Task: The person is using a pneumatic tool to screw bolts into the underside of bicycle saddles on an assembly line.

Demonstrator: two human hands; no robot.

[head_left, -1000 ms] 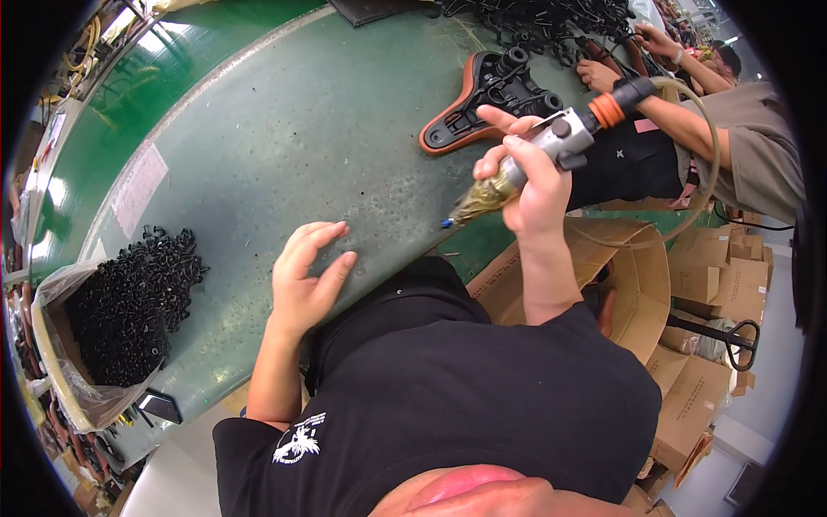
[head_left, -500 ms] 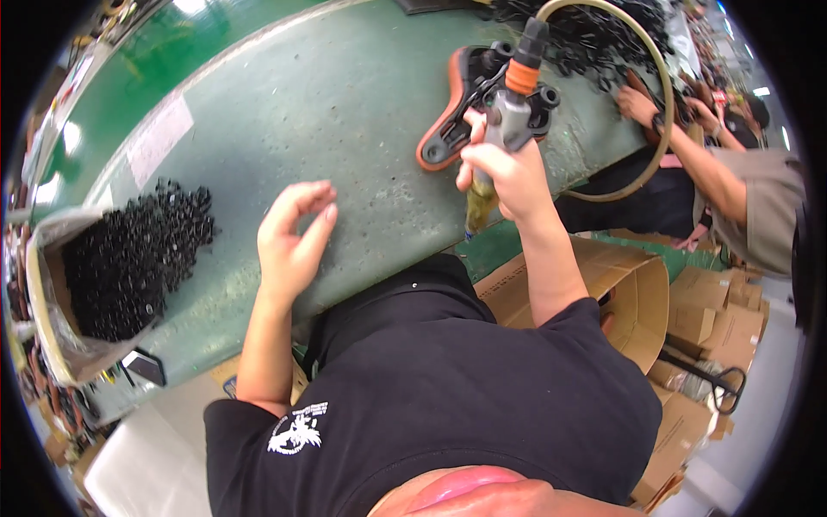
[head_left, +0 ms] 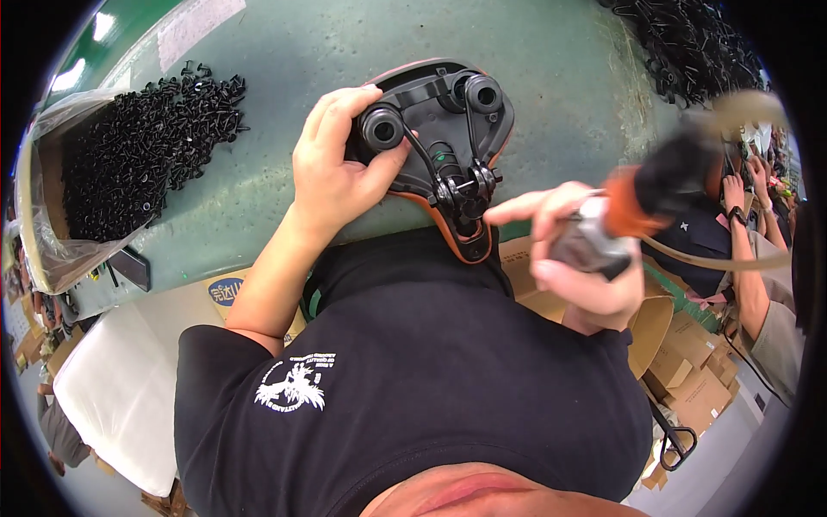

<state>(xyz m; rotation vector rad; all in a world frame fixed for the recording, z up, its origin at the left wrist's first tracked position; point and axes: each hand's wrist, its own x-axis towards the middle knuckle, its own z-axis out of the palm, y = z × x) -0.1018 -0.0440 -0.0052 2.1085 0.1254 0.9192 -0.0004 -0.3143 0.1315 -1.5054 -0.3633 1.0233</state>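
An upturned bicycle saddle (head_left: 448, 129), black underneath with an orange-brown rim, lies on the green worktable (head_left: 345, 34) against my body. My left hand (head_left: 340, 168) grips its wide end, thumb by a round black spring mount. My right hand (head_left: 577, 258) holds a pneumatic screwdriver (head_left: 637, 207) with a grey body, orange collar and black top; it is blurred. That hand's forefinger points at the saddle's rail clamp (head_left: 469, 194). A tan air hose (head_left: 732, 258) trails from the tool to the right.
A heap of small black parts (head_left: 138, 146) spills from a plastic-lined box (head_left: 39, 250) at the left. More black parts (head_left: 689, 43) are piled at the far right. Another person's arms (head_left: 758, 284) work at the right. Cardboard boxes (head_left: 689, 370) stand below.
The saddle has come from the far side of the table to right in front of me, and my left hand has taken hold of it. My right hand has brought the tool down to the right.
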